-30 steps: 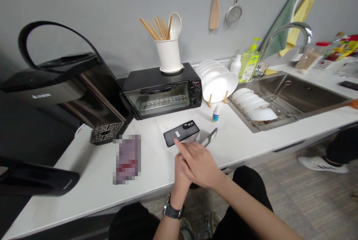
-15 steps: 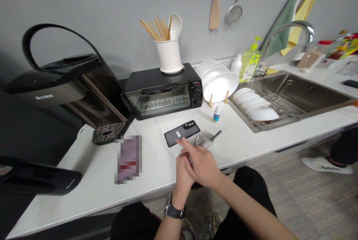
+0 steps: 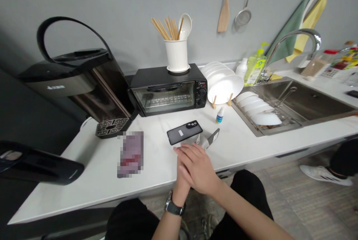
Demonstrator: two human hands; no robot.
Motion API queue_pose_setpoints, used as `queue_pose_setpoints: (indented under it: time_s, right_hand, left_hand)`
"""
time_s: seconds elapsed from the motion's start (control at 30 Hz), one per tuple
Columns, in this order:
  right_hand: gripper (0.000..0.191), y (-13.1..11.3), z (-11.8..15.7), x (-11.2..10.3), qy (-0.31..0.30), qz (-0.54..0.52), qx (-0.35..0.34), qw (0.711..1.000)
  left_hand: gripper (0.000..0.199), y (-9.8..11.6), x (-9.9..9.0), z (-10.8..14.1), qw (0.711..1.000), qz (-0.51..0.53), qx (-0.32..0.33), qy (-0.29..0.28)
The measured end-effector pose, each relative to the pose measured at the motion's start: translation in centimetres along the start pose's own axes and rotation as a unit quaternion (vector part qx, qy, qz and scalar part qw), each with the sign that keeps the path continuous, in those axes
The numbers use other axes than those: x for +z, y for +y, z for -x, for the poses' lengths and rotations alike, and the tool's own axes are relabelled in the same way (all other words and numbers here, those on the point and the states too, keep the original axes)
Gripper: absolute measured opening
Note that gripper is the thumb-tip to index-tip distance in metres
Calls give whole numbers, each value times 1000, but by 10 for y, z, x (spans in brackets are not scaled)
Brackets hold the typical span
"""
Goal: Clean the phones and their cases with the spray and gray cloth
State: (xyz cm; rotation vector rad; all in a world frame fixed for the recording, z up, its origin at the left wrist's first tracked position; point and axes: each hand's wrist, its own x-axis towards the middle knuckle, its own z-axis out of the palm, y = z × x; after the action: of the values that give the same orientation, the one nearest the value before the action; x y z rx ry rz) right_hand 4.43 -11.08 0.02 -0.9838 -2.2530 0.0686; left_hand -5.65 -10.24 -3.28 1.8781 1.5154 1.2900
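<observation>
My right hand [image 3: 200,167] lies across my left hand at the counter's front edge, fingers stretched out and lying together. Underneath, my left hand [image 3: 181,180] wears a watch [image 3: 173,205] on its wrist; its fingers are mostly hidden. Just beyond the hands is a crumpled grey-white thing [image 3: 203,142] with a flat grey piece [image 3: 214,136] sticking out to the right. Whether a hand holds it, I cannot tell. Behind lies a dark phone [image 3: 184,132], its camera side up. A small white bottle with a blue label [image 3: 219,115] stands further back.
A blurred-out purple item [image 3: 131,154] lies left on the white counter [image 3: 156,169]. Behind stand a black dispenser [image 3: 84,75], a toaster oven [image 3: 167,92] and a utensil holder [image 3: 177,55]. Plates [image 3: 225,89] and a sink [image 3: 316,102] are right. A person's shoe [image 3: 324,174] shows below.
My right hand's fingers have gone from a pointing index finger to lying together over my left hand. The flat grey piece now shows a broader face. The view has shifted slightly.
</observation>
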Motion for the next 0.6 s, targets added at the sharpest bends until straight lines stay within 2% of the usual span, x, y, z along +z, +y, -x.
queue_pose_setpoints:
  time_s: [0.03,0.1,0.23,0.3,0.33,0.4,0.53,0.6]
  right_hand:
    - [51,-3,3,3,-4,-3,-23,1000]
    - [53,12,5,0,2,16,-23,1000]
    - [43,79,-1,-25,45,72,91,992]
    - [46,97,-5,-33,63,81,120,987]
    - [46,97,-7,-33,69,84,127,986]
    - [43,77,-8,-26,69,74,115,988]
    - [43,9,0,-2,31,-3,17,999]
    - [48,-3,4,1,2,-13,-33,999]
  left_hand:
    - [33,-1,0,1,1000,1,2,-7]
    - [35,1,-1,0,999,7,11,-39]
    - [18,12,-6,-5,996,32,19,-79]
    - [17,15,-7,-7,996,45,17,-81]
    - [17,15,-7,-7,996,43,17,-77]
    - [16,11,-5,-6,997,19,22,-65]
    - [31,-4,1,-1,999,-21,24,-38]
    - [32,-7,1,0,999,-17,26,-43]
